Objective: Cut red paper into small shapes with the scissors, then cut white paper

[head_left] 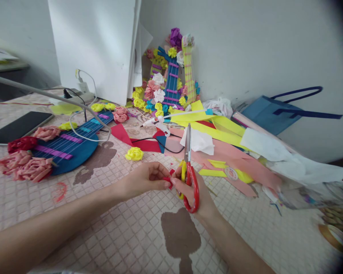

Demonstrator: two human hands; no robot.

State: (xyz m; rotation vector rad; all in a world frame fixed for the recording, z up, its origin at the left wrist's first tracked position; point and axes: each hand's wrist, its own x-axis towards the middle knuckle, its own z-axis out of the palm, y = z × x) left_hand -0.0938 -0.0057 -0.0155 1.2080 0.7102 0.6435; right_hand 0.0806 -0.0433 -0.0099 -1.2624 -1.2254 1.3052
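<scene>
Between my two hands is a small piece of red paper (169, 180), mostly covered by fingers. My left hand (144, 179) pinches it from the left. My right hand (201, 196) has its thumb and finger at the other side of the piece while gripping scissors (188, 148). The scissors have red and yellow handles, and their blades point away from me, looking closed together. A yellow paper flower (134, 153) lies on the table beyond my left hand. On the left rests a blue guitar shape (74, 154) with white strings, purple strips and paper flowers.
A white glue gun (157, 122) lies near red strips (143, 144). Yellow strips (220, 129), pink sheets (240, 163) and a tape roll (231, 173) spread to the right. Decorated guitars (171, 82) lean on the wall. A white cable (74, 127) crosses above a dark tablet-like slab (20, 127).
</scene>
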